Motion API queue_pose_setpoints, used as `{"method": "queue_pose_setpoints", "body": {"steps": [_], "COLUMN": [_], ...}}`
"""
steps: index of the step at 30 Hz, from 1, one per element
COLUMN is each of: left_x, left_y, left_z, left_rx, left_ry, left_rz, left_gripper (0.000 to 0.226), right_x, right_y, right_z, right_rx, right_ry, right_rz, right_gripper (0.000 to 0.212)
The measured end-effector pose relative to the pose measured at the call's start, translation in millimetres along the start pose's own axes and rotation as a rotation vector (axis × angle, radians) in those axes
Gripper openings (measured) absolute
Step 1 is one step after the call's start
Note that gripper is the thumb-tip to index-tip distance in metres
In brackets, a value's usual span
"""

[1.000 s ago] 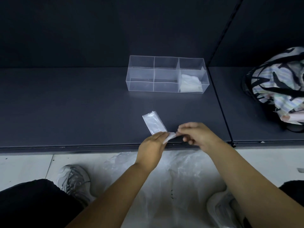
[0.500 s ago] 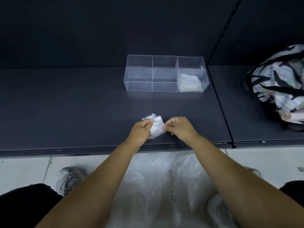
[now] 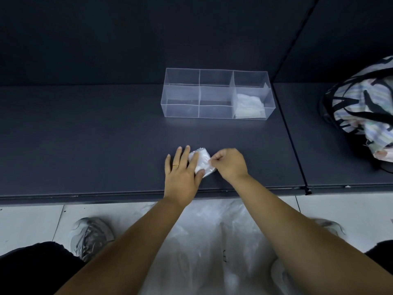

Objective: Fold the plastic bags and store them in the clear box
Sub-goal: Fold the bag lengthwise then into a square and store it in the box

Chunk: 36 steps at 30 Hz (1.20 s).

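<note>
Your left hand (image 3: 181,171) lies flat on the dark grey worktop (image 3: 85,135) with its fingers straight. Its forefinger and thumb press down on the left side of the small folded packet of translucent white plastic (image 3: 202,161). A thin gold ring (image 3: 175,166) sits on one of its fingers. Your right hand (image 3: 229,165) is curled, and its thumb and forefinger pinch the packet's right edge. The packet rests on the worktop directly between your two hands, touched by both.

Beyond your hands and well apart from them stands the clear rectangular plastic box (image 3: 180,107), split into compartments. Its nearer compartment on your right hand's side holds white folded plastic bags (image 3: 249,106). Far out past your right hand sits a striped pastel-and-black fabric bag (image 3: 365,107).

Under your forearms, a heap of loose clear plastic bags (image 3: 202,241) lies on the pale tiled floor (image 3: 27,226). A grey trainer (image 3: 91,235) is beside your left forearm.
</note>
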<state>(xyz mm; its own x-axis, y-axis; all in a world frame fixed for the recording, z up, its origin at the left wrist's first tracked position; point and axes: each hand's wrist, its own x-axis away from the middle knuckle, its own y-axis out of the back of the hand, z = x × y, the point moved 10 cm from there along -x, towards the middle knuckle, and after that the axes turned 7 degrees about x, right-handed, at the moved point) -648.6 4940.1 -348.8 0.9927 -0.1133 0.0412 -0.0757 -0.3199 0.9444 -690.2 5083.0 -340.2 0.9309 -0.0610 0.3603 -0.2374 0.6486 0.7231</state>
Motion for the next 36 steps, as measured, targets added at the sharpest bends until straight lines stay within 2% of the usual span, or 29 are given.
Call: {"method": "queue_pose_setpoints", "body": {"steps": [4, 8, 12, 18, 25, 27, 30, 32, 34, 36], "left_x": [1, 3, 0, -2, 10, 13, 14, 13, 13, 7], "left_y": [-13, -15, -16, -15, -12, -11, -2, 6, 14, 19], "left_z": [9, 14, 15, 19, 21, 18, 22, 29, 22, 3], "left_rx": [-0.084, -0.061, -0.076, -0.078, -0.023, 0.025, 0.317, 0.690, 1.069, 1.223], "left_ry": [0.047, 0.063, 0.078, 0.131, 0.291, 0.314, 0.353, 0.404, 0.427, 0.368], "left_rz": [0.080, 0.115, 0.154, 0.176, 0.194, 0.202, 0.214, 0.254, 0.341, 0.440], "left_gripper": [0.074, 0.085, 0.088, 0.090, 0.106, 0.102, 0.105, 0.105, 0.117, 0.123], "right_x": [8, 28, 29, 26, 20, 18, 17, 18, 23, 32], "right_y": [1, -2, 12, 11, -8, -13, -4, 15, 33, 46], "right_z": [7, 4, -13, -10, 19, 22, 20, 20, 23, 30], "right_rx": [0.042, 0.295, 0.306, 0.197, 0.033, -0.064, -0.181, -0.233, -0.255, -0.222], "right_ry": [0.047, 0.200, 0.153, 0.069, 0.031, 0.015, 0.054, 0.130, 0.212, 0.290], "right_rz": [-0.107, -0.272, -0.365, -0.316, -0.115, -0.044, 0.016, 0.041, 0.109, 0.193], "right_gripper": [0.003, 0.034, 0.032, 0.018, 0.012, 0.012, 0.017, 0.022, 0.025, 0.027]}}
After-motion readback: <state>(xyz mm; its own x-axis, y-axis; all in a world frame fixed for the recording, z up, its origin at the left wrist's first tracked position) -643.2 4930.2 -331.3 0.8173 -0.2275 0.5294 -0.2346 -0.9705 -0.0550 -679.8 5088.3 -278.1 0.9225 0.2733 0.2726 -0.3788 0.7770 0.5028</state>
